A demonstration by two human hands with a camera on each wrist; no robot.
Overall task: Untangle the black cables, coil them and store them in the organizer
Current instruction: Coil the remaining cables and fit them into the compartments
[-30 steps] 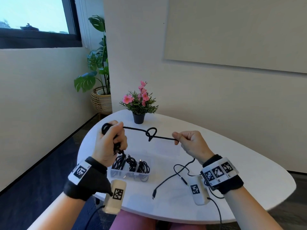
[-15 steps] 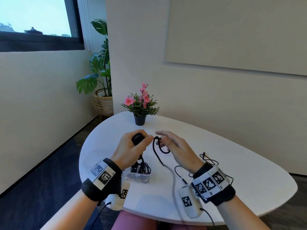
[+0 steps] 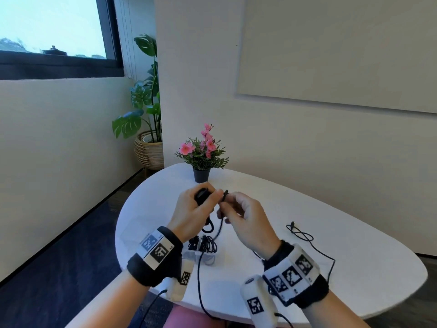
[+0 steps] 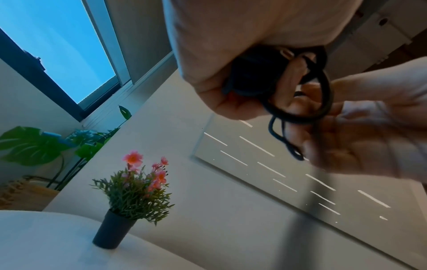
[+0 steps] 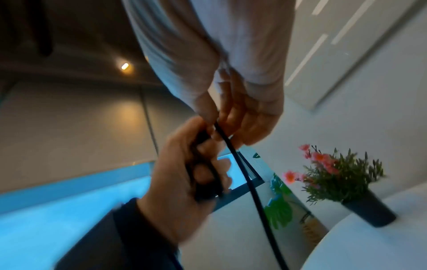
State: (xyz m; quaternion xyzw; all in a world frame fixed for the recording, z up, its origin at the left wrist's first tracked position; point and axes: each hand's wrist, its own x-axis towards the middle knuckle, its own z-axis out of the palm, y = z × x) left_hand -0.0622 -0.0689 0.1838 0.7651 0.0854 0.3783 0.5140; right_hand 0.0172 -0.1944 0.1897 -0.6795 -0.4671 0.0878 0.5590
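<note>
Above the white table [image 3: 307, 233] my left hand [image 3: 208, 197] grips a small coil of black cable [image 3: 201, 196], thumb pressed over it. My right hand [image 3: 225, 204] is right beside it and pinches the same cable [image 5: 217, 127] at the coil. In the left wrist view a loose loop [image 4: 323, 102] of it lies around my right fingers [image 4: 369, 137]. The free length [image 3: 199, 275] hangs down past the table's near edge. The clear organizer [image 3: 208, 259], partly hidden below my left hand, holds several coiled black cables [image 3: 208, 245].
A thin black cable [image 3: 305, 236] lies loose on the table to the right of my right wrist. A small black pot of pink flowers [image 3: 201, 175] stands just beyond my hands. A large potted plant [image 3: 149, 147] is on the floor at the left.
My hands, a second ago wide apart with the knotted cable taut between them, have come together. The right hand now pinches the cable against the coil in the left.
</note>
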